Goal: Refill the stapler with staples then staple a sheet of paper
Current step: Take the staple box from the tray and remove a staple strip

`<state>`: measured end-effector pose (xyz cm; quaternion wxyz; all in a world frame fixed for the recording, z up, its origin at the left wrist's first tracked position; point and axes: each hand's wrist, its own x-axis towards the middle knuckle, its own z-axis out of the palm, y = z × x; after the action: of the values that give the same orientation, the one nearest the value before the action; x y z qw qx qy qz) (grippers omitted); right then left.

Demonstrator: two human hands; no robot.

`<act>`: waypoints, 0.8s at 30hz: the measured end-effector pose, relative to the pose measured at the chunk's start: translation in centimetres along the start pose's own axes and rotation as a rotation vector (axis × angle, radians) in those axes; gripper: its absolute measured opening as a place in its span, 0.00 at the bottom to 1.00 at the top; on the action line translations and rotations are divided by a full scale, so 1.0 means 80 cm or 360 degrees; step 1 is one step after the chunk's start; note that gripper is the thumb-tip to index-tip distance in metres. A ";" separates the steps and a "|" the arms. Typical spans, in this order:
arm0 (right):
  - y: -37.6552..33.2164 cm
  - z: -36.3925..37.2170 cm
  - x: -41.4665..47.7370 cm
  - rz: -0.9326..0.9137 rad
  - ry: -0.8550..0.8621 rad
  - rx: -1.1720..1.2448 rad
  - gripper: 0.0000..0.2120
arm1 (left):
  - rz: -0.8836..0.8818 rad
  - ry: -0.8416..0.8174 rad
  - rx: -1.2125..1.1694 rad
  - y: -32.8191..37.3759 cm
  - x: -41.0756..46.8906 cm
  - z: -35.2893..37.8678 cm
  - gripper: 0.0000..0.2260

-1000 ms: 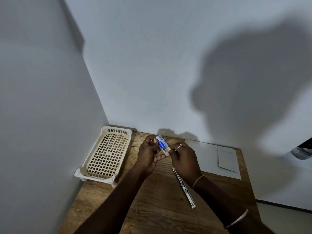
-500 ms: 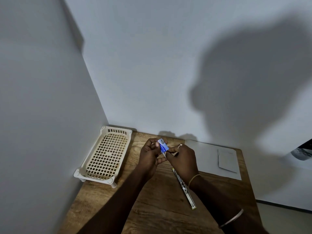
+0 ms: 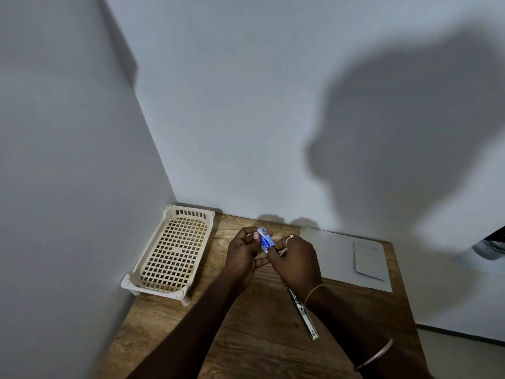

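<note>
A small blue and white staple box [image 3: 266, 240] is held above the wooden table [image 3: 246, 337] between both hands. My left hand [image 3: 244, 254] grips its upper end with thumb and fingers. My right hand [image 3: 296, 261] pinches its lower end. The stapler [image 3: 303, 313] lies folded out flat on the table, a long thin metal strip running toward me, its far end hidden under my right wrist. A white sheet of paper [image 3: 336, 258] lies flat at the back right, with a smaller folded piece [image 3: 369, 259] on it.
A cream plastic lattice tray [image 3: 175, 255] stands on short legs at the table's left, against the wall corner. White walls close in the left and back. A dark shiny object [image 3: 490, 247] shows at the right edge, off the table.
Both hands stay together on the staple box, which has dipped slightly and turned. My right fingers have shifted along its lower end. The stapler and paper have not moved.
</note>
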<state>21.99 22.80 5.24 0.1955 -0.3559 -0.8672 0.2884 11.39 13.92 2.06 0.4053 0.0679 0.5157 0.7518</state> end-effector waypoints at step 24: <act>0.058 -0.004 -0.011 0.0102 -0.0122 0.0437 0.09 | -0.0098 0.0174 -0.0220 -0.011 0.009 -0.017 0.09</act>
<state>25.11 24.99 2.39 0.1997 -0.3419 -0.8146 0.4239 10.72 13.55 0.48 0.4032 -0.0174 0.4857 0.7754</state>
